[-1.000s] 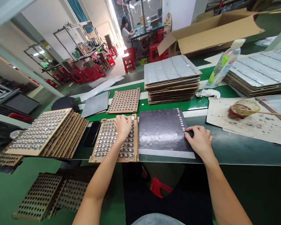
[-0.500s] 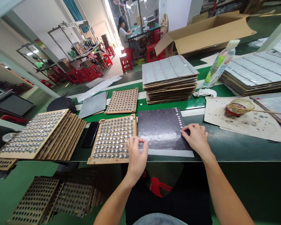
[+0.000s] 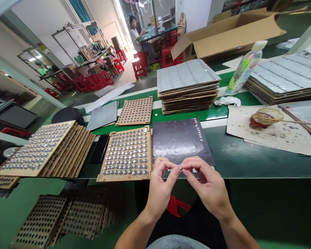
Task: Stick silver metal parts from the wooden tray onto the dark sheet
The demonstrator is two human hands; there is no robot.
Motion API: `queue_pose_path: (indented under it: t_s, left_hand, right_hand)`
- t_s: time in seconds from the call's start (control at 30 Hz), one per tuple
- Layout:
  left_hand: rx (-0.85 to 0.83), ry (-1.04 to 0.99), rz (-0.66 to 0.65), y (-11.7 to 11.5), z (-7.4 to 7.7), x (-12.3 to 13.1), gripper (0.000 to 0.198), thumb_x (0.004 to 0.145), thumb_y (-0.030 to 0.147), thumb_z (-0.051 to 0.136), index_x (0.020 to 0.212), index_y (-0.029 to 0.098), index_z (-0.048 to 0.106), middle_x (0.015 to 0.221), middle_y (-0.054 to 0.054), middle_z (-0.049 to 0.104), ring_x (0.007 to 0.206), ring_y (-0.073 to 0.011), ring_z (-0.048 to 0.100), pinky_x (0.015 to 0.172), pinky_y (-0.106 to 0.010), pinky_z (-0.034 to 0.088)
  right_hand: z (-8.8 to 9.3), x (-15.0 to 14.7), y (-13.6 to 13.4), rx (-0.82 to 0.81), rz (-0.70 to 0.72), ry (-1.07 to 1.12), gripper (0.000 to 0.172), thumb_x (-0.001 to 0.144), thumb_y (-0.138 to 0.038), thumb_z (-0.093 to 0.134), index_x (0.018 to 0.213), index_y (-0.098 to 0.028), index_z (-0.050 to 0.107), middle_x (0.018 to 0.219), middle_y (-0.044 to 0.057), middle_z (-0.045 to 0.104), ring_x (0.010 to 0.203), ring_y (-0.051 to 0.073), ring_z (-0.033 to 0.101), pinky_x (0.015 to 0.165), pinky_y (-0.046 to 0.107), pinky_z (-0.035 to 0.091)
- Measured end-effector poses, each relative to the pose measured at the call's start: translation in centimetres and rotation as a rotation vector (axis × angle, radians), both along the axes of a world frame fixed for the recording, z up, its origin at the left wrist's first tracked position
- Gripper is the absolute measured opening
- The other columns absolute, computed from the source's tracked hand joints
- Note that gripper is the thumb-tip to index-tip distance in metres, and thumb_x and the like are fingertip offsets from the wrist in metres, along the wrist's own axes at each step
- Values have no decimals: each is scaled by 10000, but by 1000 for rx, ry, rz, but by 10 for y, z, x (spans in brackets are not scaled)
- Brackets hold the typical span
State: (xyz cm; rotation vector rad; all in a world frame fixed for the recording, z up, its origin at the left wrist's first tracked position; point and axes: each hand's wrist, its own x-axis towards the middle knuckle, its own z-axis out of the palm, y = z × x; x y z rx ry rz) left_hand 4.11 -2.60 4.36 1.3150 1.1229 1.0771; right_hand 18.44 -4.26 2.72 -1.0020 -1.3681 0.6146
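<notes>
My left hand (image 3: 162, 185) and my right hand (image 3: 207, 183) meet at the near edge of the dark sheet (image 3: 173, 138). Between their pinched fingertips is a small shiny metal piece (image 3: 180, 168), gripped from both sides. A short column of small silver pieces (image 3: 198, 129) runs down the right part of the dark sheet. Left of the sheet lies a wooden board (image 3: 126, 177) with rows of round metal pieces; some in the lower rows look brighter than those at the top.
Stacked sheets (image 3: 189, 100) stand behind the dark sheet, near a bottle (image 3: 245, 69). At right, a cup of amber liquid (image 3: 264, 118) holds a stick. A phone (image 3: 100, 149) and stacked boards (image 3: 64, 152) are at left. A person (image 3: 136, 34) sits in the background.
My left hand has moved right from the wooden board. My right hand has left the column of pieces and come down and left. Both now hold one small piece together.
</notes>
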Motion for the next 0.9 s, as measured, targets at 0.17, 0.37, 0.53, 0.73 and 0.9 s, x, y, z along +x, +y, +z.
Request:
queue_pose_path:
  t_s: [0.17, 0.37, 0.53, 0.73, 0.9]
  left_hand:
    - [71, 46, 34, -7, 3, 0, 316, 946, 490, 647, 802, 209, 649, 862, -17, 503, 853, -192, 514, 828, -321, 420]
    - [216, 175, 125, -15, 2, 3, 283, 1021, 431, 525, 833, 223, 568, 873, -31, 514, 828, -195, 514, 776, -320, 442]
    - [258, 209, 163, -18, 1, 5, 283, 1033, 417, 504, 832, 224, 555, 868, -32, 515, 821, -192, 519, 768, -315, 449]
    - [236, 186, 172, -19, -2, 7, 293, 1035, 432, 502, 838, 225, 566, 868, -28, 507, 813, -191, 522, 758, -314, 448]
    - [266, 191, 190, -19, -2, 8, 315, 1048, 450, 471, 839, 226, 543, 858, -20, 483, 805, -183, 509, 743, -303, 435]
  right_hand:
    - [-4, -9, -5, 60, -57, 16, 220, 901, -53, 650, 980, -254, 695, 901, 15, 710, 824, 161, 675, 741, 271, 565]
    - [1, -26, -15, -57, -73, 187, 145, 905, -139, 673, 987, -257, 695, 919, 34, 703, 840, 175, 698, 734, 270, 604]
    - [6, -28, -18, -120, -105, 241, 37, 927, -242, 685, 896, -236, 705, 892, 58, 705, 827, 191, 707, 706, 279, 610]
    - [9, -28, -19, -126, -135, 275, 95, 946, -249, 663, 859, -235, 698, 880, 46, 725, 729, 161, 687, 666, 261, 600]
    - [10, -28, -22, -138, -106, 330, 91, 964, -263, 641, 891, -234, 688, 908, 45, 742, 694, 147, 688, 663, 256, 614]
